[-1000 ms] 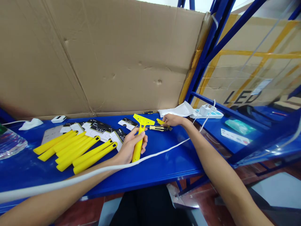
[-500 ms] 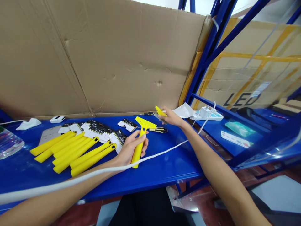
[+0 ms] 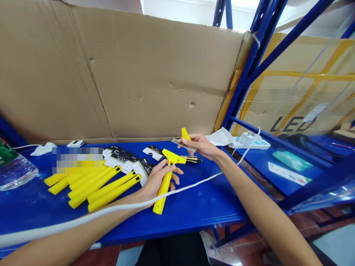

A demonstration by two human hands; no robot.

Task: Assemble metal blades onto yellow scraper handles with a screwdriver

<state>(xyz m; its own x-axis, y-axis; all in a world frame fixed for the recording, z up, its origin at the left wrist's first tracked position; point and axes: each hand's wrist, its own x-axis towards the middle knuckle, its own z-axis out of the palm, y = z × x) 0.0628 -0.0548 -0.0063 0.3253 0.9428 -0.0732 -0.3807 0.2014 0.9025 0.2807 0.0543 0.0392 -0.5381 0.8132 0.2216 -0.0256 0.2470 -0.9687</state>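
My left hand (image 3: 159,177) is closed round the yellow handle of a scraper (image 3: 163,188), its wide head pointing away from me. In my right hand (image 3: 201,146), just beyond and to the right of that head, are a small yellow plate (image 3: 185,133) and a thin metal blade (image 3: 190,148), pinched together by the fingers. Behind the scraper head lies a screwdriver (image 3: 194,159) with a black and yellow handle. Several yellow handles (image 3: 107,181) lie side by side left of my left hand, with black and white cards (image 3: 122,157) behind them.
A white cable (image 3: 191,186) runs across the view over my left forearm. Cardboard (image 3: 155,81) stands behind the blue table (image 3: 199,207). At the left is a plastic bottle (image 3: 16,170); a white power strip (image 3: 256,143) sits at the right beside blue rack posts (image 3: 244,74).
The yellow plate in my right hand has turned more upright, and the metal blade shows more clearly. The scraper in my left hand sits slightly lower in view, which has shifted.
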